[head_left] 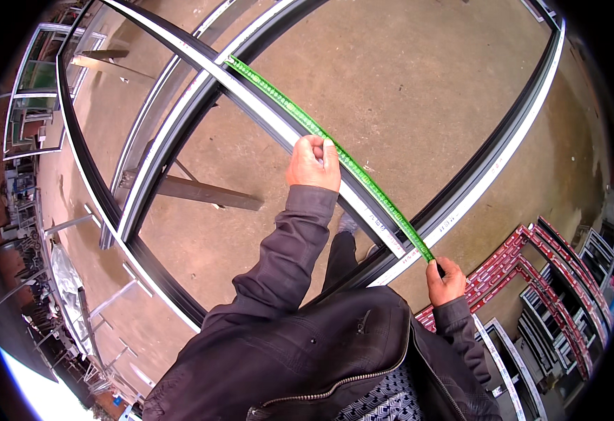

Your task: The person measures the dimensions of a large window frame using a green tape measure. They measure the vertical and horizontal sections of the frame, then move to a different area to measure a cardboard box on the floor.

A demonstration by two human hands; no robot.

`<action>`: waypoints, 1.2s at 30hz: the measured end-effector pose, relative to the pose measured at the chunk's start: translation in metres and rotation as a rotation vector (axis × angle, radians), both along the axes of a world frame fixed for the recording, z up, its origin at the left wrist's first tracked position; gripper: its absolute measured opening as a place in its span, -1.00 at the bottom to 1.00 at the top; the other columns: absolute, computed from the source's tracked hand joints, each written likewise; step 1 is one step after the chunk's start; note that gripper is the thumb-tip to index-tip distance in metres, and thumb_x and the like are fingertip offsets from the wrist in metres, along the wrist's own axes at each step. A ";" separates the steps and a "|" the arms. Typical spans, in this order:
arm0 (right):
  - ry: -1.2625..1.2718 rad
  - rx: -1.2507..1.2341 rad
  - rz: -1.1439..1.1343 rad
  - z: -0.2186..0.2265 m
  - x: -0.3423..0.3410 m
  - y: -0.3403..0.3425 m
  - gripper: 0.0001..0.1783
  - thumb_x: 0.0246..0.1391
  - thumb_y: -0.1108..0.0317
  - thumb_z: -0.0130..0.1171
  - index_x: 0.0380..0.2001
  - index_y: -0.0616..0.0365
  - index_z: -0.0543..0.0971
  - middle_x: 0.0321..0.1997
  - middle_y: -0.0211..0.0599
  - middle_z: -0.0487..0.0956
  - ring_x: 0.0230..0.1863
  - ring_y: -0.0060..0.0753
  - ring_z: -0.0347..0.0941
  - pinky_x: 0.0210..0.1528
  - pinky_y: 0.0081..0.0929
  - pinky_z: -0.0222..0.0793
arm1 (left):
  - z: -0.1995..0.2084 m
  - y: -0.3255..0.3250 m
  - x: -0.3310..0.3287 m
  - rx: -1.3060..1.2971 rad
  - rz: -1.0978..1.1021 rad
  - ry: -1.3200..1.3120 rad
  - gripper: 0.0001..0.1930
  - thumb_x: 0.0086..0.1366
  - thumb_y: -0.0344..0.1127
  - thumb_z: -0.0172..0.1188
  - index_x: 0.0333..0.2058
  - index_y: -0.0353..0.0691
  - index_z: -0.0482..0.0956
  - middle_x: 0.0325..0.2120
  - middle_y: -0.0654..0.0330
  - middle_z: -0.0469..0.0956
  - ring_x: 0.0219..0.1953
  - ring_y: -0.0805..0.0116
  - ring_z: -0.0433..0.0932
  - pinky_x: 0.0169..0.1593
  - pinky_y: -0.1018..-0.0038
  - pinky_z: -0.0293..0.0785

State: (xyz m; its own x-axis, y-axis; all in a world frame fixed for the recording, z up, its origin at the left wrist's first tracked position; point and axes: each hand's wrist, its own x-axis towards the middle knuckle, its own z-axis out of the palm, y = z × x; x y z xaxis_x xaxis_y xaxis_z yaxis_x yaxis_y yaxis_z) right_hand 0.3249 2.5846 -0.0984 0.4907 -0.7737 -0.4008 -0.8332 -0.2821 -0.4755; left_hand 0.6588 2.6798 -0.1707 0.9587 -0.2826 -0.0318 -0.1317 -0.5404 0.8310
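A green tape measure (363, 180) lies stretched along a black-and-white frame bar (261, 107), from a crossing of bars at the upper left to the frame's near right corner. There my right hand (446, 281) grips its near end, with the fingers closed round it. My left hand (314, 163) is curled into a fist over the middle of the bar, its thumb against the tape's edge. Whatever those fingers hold, if anything, is hidden. The large window-like frame (493, 168) spreads out in front of me, its outer bars white-faced with black sides.
Brown beams (205, 191) show beneath the frame above the concrete floor (391, 63). Red-and-white wrapped profiles (510, 263) and stacked frames (542, 337) stand at the right. A glazed frame (34, 116) leans at the far left, above racks with metal parts (36, 245).
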 end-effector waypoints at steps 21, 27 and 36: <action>0.042 -0.163 -0.035 -0.002 -0.002 0.022 -0.79 0.23 0.19 0.21 -0.24 0.03 0.71 -0.30 -0.25 0.66 -0.14 -0.04 0.58 -0.15 -0.09 0.55 | -0.010 -0.006 0.008 0.053 -0.068 -0.136 -0.69 0.36 -0.17 0.30 -0.19 -0.34 0.53 -0.41 0.21 0.57 -0.41 0.44 0.51 -0.24 0.45 0.53; 0.024 -0.179 -0.062 -0.010 -0.001 0.031 -0.81 0.21 0.23 0.24 -0.25 0.09 0.72 -0.33 -0.23 0.64 -0.21 -0.03 0.55 -0.17 -0.11 0.51 | -0.012 -0.005 0.010 -0.008 -0.070 -0.118 -0.71 0.33 -0.23 0.32 -0.20 -0.37 0.52 -0.40 0.22 0.55 -0.39 0.48 0.50 -0.26 0.50 0.52; 0.015 -0.269 -0.062 -0.017 -0.002 0.034 -0.83 0.20 0.19 0.24 -0.31 0.01 0.70 -0.33 -0.32 0.64 -0.16 -0.13 0.58 -0.20 -0.10 0.57 | -0.023 -0.002 0.017 0.039 -0.062 -0.159 -0.72 0.29 -0.24 0.35 -0.19 -0.32 0.55 -0.44 0.28 0.55 -0.41 0.49 0.51 -0.27 0.53 0.51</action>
